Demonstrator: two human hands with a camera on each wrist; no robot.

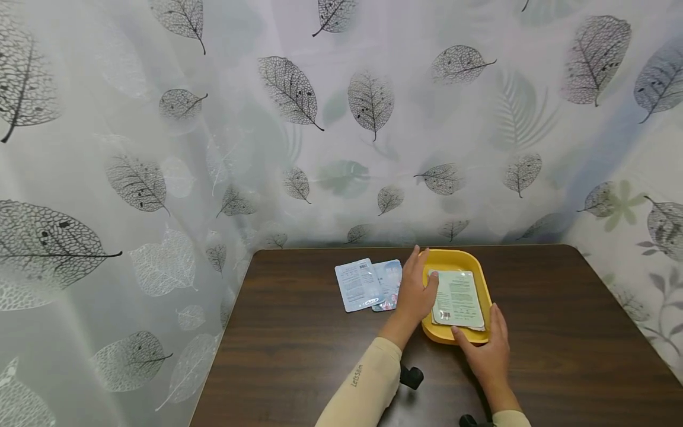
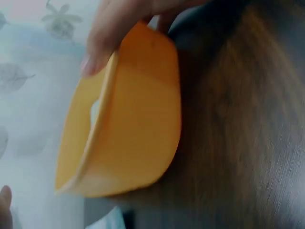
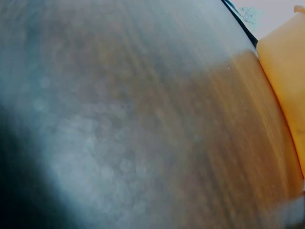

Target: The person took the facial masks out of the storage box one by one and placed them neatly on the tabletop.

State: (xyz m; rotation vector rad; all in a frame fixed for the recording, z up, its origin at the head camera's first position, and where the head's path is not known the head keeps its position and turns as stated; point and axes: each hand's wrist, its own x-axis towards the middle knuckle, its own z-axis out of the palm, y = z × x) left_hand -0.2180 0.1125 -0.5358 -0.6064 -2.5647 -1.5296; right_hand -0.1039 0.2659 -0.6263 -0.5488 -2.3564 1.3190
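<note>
A yellow plastic tray [image 1: 487, 290] holds a small stack of flat pale-green printed packets [image 1: 458, 299]. My right hand [image 1: 489, 353] grips its near right corner, thumb over the near rim and fingers along the outer right side. The left wrist view shows that thumb [image 2: 97, 52] hooked over the rim. My left hand [image 1: 418, 290] is at the tray's left side, fingers fairly straight and thumb spread toward the packets. Its thumb tip [image 2: 5, 202] shows apart from the rim in the left wrist view. In the right wrist view only the tray's outer wall [image 3: 288, 71] shows.
Left of the tray lie two overlapping flat packets, a white printed one [image 1: 358, 286] and a light-blue one [image 1: 391, 276]. They rest on a dark brown wooden table [image 1: 299, 356]. Leaf-patterned curtains [image 1: 341, 148] hang behind and beside it.
</note>
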